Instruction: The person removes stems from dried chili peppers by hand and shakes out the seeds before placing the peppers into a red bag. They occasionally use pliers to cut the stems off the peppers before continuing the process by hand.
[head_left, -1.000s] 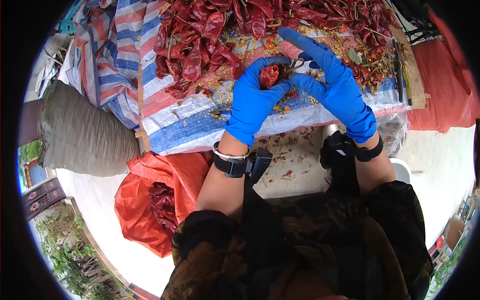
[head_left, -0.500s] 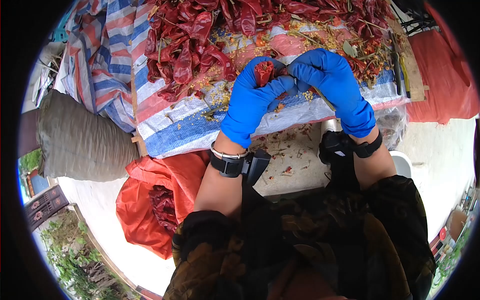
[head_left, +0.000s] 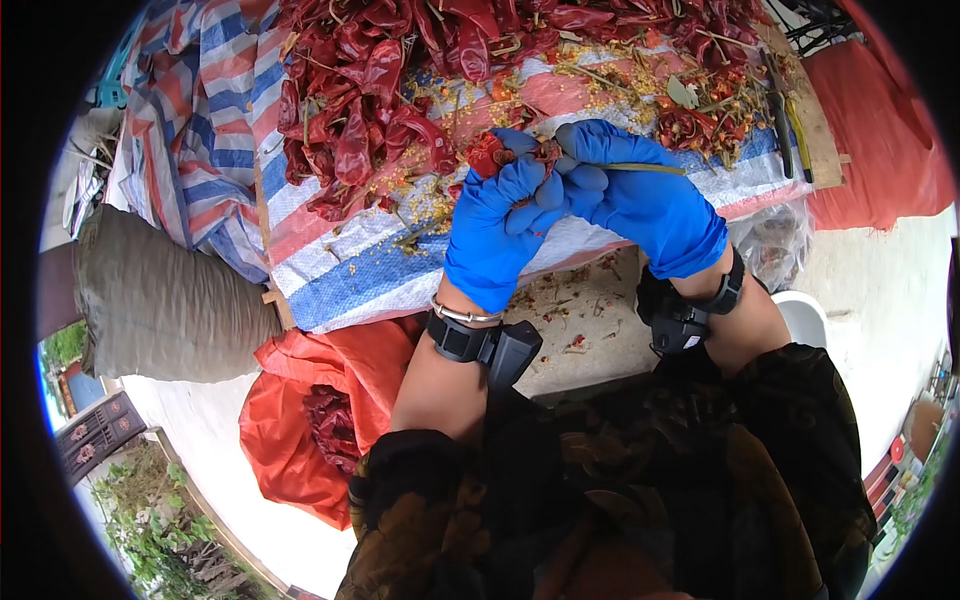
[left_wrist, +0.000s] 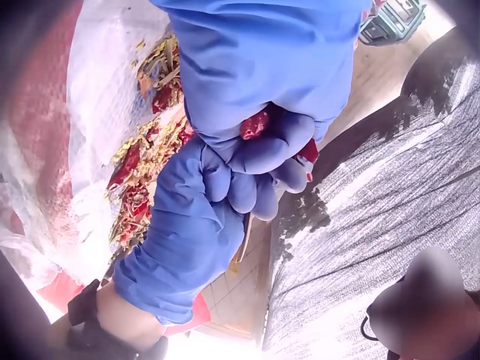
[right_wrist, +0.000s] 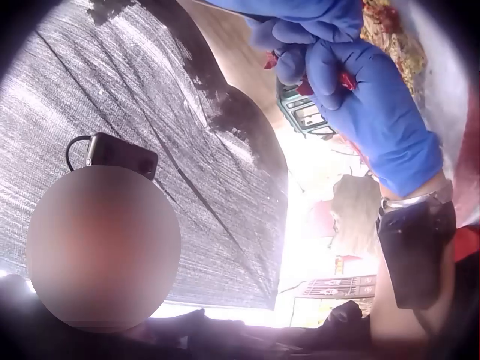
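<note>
Both hands wear blue gloves and meet over the near edge of a striped sheet (head_left: 330,290). My left hand (head_left: 500,235) grips a dried red chili pepper (head_left: 487,155), fingers curled round it; its torn red end shows by the thumb side. In the left wrist view, red skin shows between that hand's curled fingers. Against it, my right hand (head_left: 645,205) pinches with bent fingers at the pepper's stem end. From those fingers a long greenish stem (head_left: 640,168) sticks out to the right. The fingertips of both hands overlap and partly hide the pepper.
A heap of dried red chilies (head_left: 370,80) covers the sheet's far side, with scattered yellow seeds and stem scraps (head_left: 700,125). Long-handled tools (head_left: 780,125) lie at the right edge. An open red sack (head_left: 290,440) of chilies stands below left, beside a grey sack (head_left: 165,295).
The right hand, spread a second ago, has closed in on the left hand and now pinches the stem end. The stem has swung from slanting downward to pointing right. The pepper has turned leftward.
</note>
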